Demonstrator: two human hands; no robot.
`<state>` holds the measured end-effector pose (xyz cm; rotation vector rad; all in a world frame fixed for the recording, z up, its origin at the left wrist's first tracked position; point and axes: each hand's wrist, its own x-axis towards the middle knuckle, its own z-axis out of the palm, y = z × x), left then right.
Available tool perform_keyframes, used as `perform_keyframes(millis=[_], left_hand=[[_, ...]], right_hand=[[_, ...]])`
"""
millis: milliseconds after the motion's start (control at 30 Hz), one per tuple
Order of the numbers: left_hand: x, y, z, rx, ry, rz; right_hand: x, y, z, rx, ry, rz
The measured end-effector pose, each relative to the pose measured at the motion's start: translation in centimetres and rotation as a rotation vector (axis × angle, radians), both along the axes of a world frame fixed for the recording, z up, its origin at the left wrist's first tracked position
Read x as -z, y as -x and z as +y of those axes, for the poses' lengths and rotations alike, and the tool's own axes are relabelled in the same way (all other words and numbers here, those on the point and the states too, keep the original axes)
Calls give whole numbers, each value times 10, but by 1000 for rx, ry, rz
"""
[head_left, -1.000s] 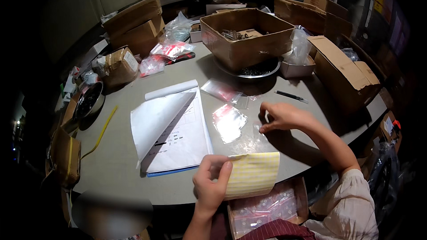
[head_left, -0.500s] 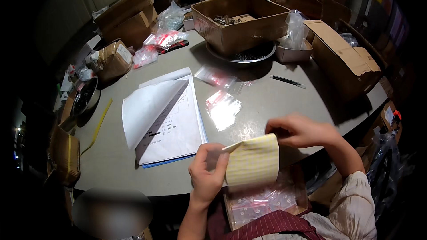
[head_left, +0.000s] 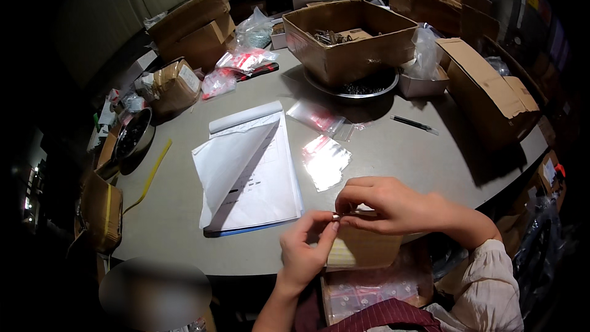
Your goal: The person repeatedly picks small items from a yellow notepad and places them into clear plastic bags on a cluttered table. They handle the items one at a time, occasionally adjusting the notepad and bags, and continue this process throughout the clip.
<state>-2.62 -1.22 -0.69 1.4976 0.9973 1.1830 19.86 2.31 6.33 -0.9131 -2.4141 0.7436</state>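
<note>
My left hand (head_left: 305,247) pinches the upper left corner of a pale yellow gridded sheet (head_left: 362,251), which looks like a sheet of small labels. The sheet hangs over the table's front edge. My right hand (head_left: 396,206) reaches across its top, thumb and fingertips closed right beside the left fingertips. A tiny white bit shows between the two hands; what the right fingers grip is hidden. Below the sheet, in front of my body, an open carton (head_left: 425,280) holds clear zip bags (head_left: 369,292) with small round pieces.
Beyond my hands lie flat zip bags (head_left: 326,163), a black pen (head_left: 415,125) and a clipboard of papers (head_left: 261,193). A large carton (head_left: 347,55) of metal parts sits on a metal bowl (head_left: 375,90). More cartons (head_left: 491,80) stand right; a yellow strap (head_left: 150,175) lies left.
My right hand has moved left from the sheet's right corner to meet the left fingertips. The sheet has tilted and sits slightly lower. The whole view has shifted a little.
</note>
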Motion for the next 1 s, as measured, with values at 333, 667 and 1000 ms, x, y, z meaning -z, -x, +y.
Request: perform_keyframes(millis=[333, 667, 1000], left_hand=[[8, 1, 3, -42, 1, 49], [-9, -2, 1, -47, 49, 196], [1, -2, 2, -60, -13, 244]], right_hand=[[8, 11, -1, -91, -459, -43], [53, -35, 73, 130, -291, -216], [24, -79, 61, 438, 98, -189]])
